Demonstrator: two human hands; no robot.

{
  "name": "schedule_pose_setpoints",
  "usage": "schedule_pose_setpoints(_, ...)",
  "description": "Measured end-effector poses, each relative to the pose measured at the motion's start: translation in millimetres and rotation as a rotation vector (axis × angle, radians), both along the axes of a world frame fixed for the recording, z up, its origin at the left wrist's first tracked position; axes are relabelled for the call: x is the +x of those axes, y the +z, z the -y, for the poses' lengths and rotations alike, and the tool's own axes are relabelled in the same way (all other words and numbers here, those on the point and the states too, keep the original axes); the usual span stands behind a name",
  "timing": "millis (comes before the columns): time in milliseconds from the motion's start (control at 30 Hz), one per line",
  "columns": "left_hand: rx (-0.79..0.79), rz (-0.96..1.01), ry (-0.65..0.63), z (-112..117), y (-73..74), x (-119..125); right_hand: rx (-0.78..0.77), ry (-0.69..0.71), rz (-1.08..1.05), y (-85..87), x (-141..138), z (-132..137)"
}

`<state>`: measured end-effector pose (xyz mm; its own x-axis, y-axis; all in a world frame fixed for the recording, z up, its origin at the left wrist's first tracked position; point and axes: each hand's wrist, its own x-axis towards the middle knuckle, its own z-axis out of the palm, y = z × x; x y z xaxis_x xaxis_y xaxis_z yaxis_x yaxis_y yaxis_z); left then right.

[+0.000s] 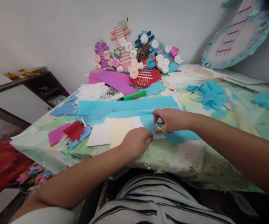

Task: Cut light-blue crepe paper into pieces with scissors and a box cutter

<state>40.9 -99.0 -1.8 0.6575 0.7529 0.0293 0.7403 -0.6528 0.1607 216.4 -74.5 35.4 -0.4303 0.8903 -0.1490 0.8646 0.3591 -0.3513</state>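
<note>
My right hand [169, 119] is curled around scissors [164, 128]; a thin gold-coloured handle loop shows, while the blades are hidden. It is over a large sheet of bright blue paper [125, 104] near the table's front. My left hand [136, 141] is closed, fingertips pinched on paper at the sheet's front edge, close to the scissors. Under and beside that hand lie a white sheet [100, 132] and a pale yellow strip [120, 129], both on top of the blue paper.
Decorated guitar-shaped crafts [146, 76] with paper flowers stand against the wall. A green marker [134, 95] lies behind the blue paper. Blue scraps [211, 95] are at the right, pink [58, 134] and red [74, 130] pieces at the left. A low cabinet [20, 101] stands left.
</note>
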Motion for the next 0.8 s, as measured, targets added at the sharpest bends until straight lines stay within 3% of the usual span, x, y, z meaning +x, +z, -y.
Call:
schedule_pose_setpoints(233,0.003,0.017,0.037,-3.2,-3.5,-0.9,-0.005,0.077,0.023,-2.5,-3.2,6.4)
schedule_pose_setpoints(633,0.047,0.053,0.088,-0.7,-6.1,-10.8,0.160,0.115,0.131,-13.4,-18.9,6.0)
schedule_pose_setpoints(800,0.094,-0.024,0.025,5.7,-3.7,-16.0,0.170,0.093,0.095,-11.5,-18.8,2.2)
